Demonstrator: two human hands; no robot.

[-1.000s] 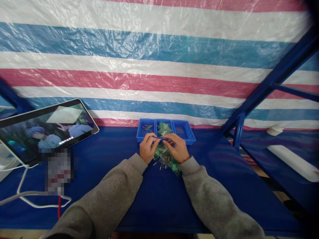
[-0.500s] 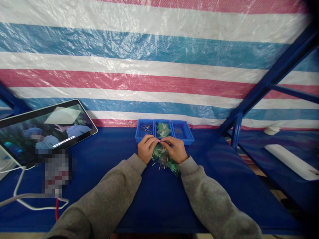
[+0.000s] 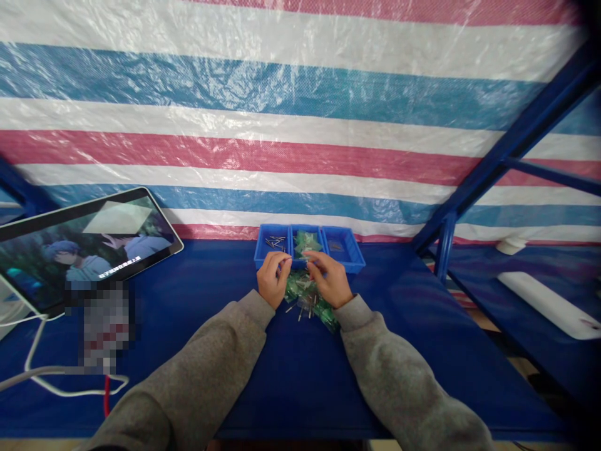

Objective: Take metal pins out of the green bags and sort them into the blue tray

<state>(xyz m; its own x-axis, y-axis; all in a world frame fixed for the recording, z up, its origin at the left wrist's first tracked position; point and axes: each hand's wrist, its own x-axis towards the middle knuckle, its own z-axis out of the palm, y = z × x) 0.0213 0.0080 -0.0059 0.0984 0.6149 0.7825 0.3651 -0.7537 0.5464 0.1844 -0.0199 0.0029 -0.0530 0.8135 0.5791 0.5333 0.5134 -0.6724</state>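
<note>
My left hand [image 3: 273,280] is closed in a pinch in front of the left blue bin [image 3: 258,250]; whatever lies between its fingertips is too small to make out. A short gap separates it from my right hand [image 3: 332,279], whose thumb and index finger are apart with nothing visible between them. Below and between both hands lies a pile of green-and-clear small plastic bags [image 3: 323,311] with several thin metal pins [image 3: 301,315] on and beside it. More metal pins [image 3: 276,242] rest in the left bin. Green plastic bags [image 3: 307,240] fill the middle bin [image 3: 293,238].
The right blue bin [image 3: 357,255] holds small clear pieces. A tablet [image 3: 94,250] playing a video leans at the left, with a white cable [image 3: 61,392] and a red cable [image 3: 107,398] before it. A blue metal frame [image 3: 474,178] rises at the right, before striped sheeting [image 3: 300,150].
My hands were together at the fingertips and have drawn apart, the left moving slightly left. The right thumb and index finger have spread. Bins and pile stay put.
</note>
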